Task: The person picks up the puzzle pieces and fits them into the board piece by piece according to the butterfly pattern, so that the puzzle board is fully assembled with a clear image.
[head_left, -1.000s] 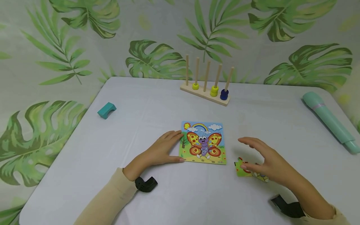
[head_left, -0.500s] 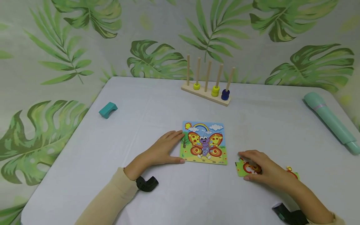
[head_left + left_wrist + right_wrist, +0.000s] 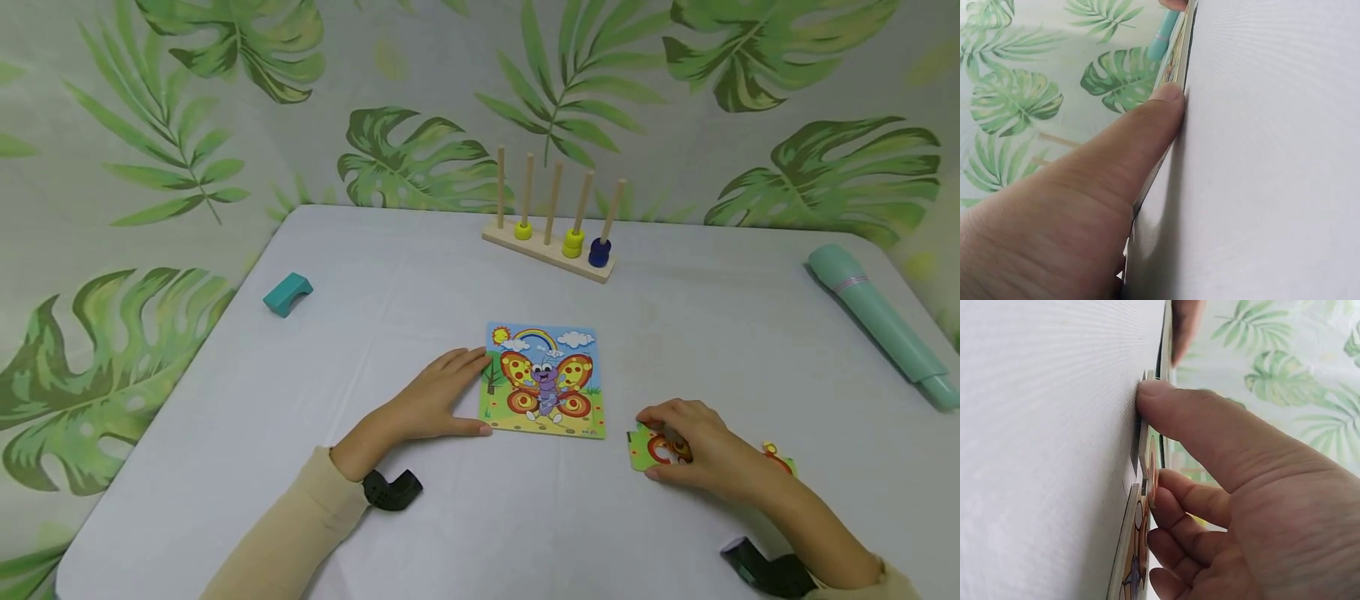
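Note:
A square butterfly picture puzzle lies flat on the table in the head view. My left hand rests at its left side, fingers straight along the edge and thumb at the lower left corner; the left wrist view shows the thumb against the thin edge. To the right, my right hand pinches a green and red puzzle piece between thumb and fingers. In the right wrist view this puzzle piece stands slightly off the table, beside another puzzle piece. The hand covers part of these pieces.
Another puzzle piece peeks out behind the right wrist. Farther back stands a wooden peg rack with yellow and blue beads. A teal arch block lies at left, a mint microphone-shaped object at right. Leaf-patterned cloth hangs behind.
My right hand has come down and closed its thumb and fingers on the puzzle piece. The left hand stays at the butterfly puzzle's edge.

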### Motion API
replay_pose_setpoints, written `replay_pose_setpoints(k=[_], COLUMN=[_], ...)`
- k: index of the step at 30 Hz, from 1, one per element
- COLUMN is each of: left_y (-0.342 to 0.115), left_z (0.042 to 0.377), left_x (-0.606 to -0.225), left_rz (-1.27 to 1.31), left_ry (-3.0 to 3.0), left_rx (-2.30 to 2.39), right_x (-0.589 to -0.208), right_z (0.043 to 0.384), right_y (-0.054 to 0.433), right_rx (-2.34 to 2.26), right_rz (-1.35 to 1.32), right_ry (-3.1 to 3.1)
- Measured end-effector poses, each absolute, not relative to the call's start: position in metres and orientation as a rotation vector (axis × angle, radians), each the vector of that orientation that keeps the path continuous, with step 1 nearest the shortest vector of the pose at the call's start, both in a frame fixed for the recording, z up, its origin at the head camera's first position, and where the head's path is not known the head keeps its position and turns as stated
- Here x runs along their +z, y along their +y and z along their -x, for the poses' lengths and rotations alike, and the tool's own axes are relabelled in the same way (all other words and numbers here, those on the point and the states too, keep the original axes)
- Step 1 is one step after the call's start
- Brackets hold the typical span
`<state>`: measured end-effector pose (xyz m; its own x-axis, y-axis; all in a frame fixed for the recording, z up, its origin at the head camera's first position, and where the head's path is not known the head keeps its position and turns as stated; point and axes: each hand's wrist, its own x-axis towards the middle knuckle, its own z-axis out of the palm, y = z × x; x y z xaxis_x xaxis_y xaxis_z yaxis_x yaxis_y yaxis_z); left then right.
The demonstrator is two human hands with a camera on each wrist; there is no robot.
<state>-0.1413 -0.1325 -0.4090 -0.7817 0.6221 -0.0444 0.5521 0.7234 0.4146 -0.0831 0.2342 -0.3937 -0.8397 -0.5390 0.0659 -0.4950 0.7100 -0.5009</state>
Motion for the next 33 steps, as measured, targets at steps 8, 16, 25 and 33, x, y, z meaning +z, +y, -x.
replay_pose_setpoints(k=[8, 16, 25, 33], left_y=[-0.132, -0.132, -0.132, -0.133], left_z=[0.141, 0.14, 0.142, 0.141], left_x=[-0.409, -0.409, -0.411, -0.41], left_rz=[-0.942, -0.938, -0.949, -0.974], left_ry=[2.748, 2.743, 2.752, 2.766], left_rx=[0.59, 0.604, 0.589, 0.608], right_x=[-0.383, -0.363, -0.361, -0.385], right_z=[0.085, 0.091, 0.105, 0.121], right_y=[0.229, 0.195, 0.135, 0.105], right_rx=[-0.756, -0.98, -1.164, -1.056], right_rz=[0.833, 0.946, 0.951, 0.899], right_ry=[2.897, 2.908, 2.811, 2.794])
